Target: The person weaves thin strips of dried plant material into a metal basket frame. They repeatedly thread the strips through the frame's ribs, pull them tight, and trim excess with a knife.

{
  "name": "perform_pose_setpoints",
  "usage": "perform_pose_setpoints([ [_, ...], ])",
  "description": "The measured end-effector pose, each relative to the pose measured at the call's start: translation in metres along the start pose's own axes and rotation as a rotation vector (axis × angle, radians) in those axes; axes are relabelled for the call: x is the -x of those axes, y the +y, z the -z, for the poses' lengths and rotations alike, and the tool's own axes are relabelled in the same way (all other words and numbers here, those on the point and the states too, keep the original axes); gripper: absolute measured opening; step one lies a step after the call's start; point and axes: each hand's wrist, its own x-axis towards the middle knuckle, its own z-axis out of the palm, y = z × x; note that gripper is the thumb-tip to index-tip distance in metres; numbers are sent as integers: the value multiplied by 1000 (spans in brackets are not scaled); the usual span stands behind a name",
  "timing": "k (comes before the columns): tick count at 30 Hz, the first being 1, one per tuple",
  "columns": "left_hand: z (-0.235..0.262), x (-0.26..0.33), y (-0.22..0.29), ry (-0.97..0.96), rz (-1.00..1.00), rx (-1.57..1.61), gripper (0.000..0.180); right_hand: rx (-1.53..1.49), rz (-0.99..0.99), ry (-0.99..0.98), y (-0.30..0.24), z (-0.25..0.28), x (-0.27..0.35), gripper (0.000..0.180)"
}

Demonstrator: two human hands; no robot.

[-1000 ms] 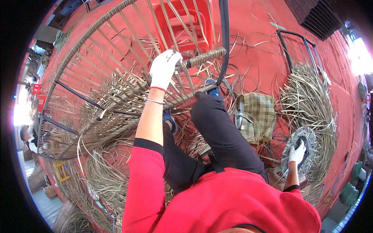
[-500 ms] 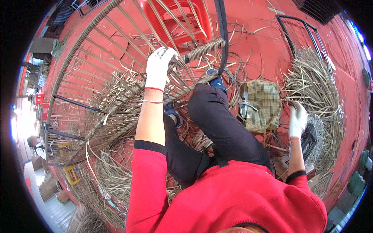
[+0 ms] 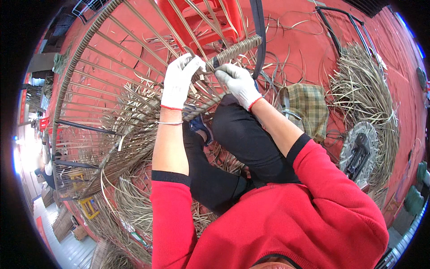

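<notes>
A large, half-woven wicker frame leans before me, its thick outer rim (image 3: 74, 62) wound with tan strands. Thin wicker strands (image 3: 130, 28) fan across it toward my hands. My left hand (image 3: 178, 80), in a white glove, pinches a strand near the inner end of a wrapped bar (image 3: 238, 49). Close beside it, my right hand (image 3: 239, 84), gloved too, has its fingers drawn together just below that bar; what they hold is too small to make out. A dark flat post (image 3: 258, 33) meets the bar's right end.
Beyond the frame stands a red plastic stool (image 3: 204, 40). To the right lie a plaid cloth bag (image 3: 307, 110), a heap of loose strands (image 3: 365, 89) and a round tray (image 3: 349, 154) with dark pieces. A black metal frame (image 3: 333, 40) is farther back. Loose strands litter the red floor.
My right hand has come from beside the round tray at the right up to the wrapped bar, beside my left hand. My left hand stays at about the same spot on the frame.
</notes>
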Motion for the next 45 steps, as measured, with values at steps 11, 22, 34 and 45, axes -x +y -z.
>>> perform_pose_setpoints([
  [11, -9, 6, -1, -34, 53, 56, 11, 68, 215, 168, 3, -17, 9, 10],
  [22, -2, 6, -15, 3, -111, -267, 14, 553, 521, 260, -7, -14, 5, 11],
  [34, -6, 9, 0, 55, 76, 20, 22, 929, 604, 226, -29, -3, 5, 15],
  [45, -24, -8, 5, 195, 17, 119, 15, 772, 547, 171, -20, 9, 14, 18],
])
